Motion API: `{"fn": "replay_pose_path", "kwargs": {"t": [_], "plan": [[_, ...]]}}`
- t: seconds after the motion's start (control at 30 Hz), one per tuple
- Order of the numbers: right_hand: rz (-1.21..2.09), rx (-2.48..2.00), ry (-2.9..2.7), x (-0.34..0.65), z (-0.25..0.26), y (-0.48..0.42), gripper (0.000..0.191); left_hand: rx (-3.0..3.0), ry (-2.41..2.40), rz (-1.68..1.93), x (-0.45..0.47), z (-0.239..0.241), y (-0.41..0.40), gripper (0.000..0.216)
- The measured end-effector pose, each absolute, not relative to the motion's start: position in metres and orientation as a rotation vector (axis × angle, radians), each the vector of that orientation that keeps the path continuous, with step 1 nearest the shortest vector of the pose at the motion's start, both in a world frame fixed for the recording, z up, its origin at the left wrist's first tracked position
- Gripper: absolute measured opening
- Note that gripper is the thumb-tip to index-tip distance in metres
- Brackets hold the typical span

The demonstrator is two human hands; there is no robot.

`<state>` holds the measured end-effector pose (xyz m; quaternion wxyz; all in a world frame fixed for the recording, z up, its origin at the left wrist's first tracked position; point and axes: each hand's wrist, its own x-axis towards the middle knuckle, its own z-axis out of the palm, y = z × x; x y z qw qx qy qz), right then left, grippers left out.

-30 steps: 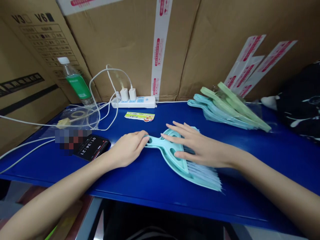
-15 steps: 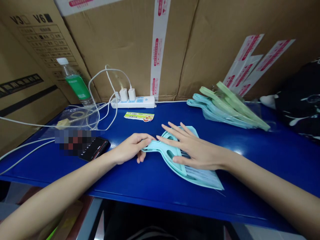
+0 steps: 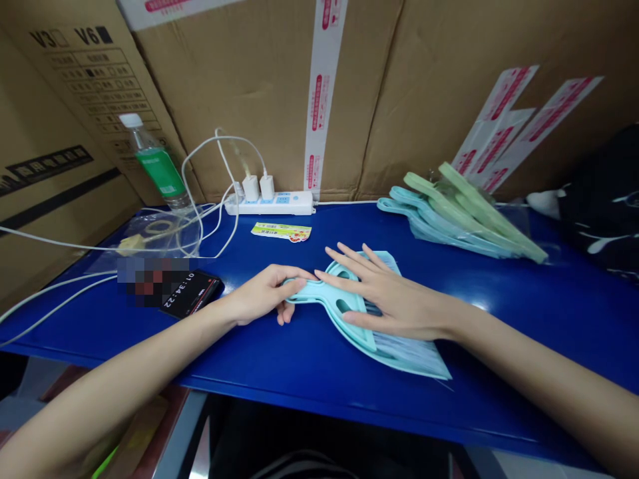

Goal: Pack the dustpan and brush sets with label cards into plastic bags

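A light blue hand brush lies nested in a matching dustpan [image 3: 399,352] in the middle of the blue table [image 3: 309,359]. My left hand [image 3: 262,296] is closed around the end of their handle [image 3: 312,291]. My right hand [image 3: 387,296] lies flat on top of the brush, fingers stretched out and spread, pressing it down into the pan. The bristles stick out from under my right wrist toward the table's front edge.
A stack of blue and green brush-and-pan sets [image 3: 459,213] lies at the back right. A power strip [image 3: 272,201] with chargers and white cables, a green-labelled bottle [image 3: 157,166], a phone [image 3: 192,293] and a small sticker [image 3: 281,231] sit at the left. Cardboard boxes [image 3: 424,86] wall the back.
The brush has settled flat into the dustpan and the set has slid a little toward the left. My left hand has closed round the handle end; my right hand stays flat on top.
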<state>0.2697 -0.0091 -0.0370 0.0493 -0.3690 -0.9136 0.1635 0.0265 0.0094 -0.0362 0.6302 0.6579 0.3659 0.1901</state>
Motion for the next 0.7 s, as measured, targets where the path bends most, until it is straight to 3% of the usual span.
{"fn": "replay_pose_path", "kwargs": {"t": [0.43,0.7], "plan": [[0.429,-1.041,-2.790,0.272,-0.044,-0.008,0.063,1.604,0.866,0.412,0.027,-0.035,0.008,0.032],[0.323,-1.006,-2.726,0.267,-0.054,-0.008,0.068,2.172,0.991,0.394,0.023,-0.028,0.004,0.032]]}}
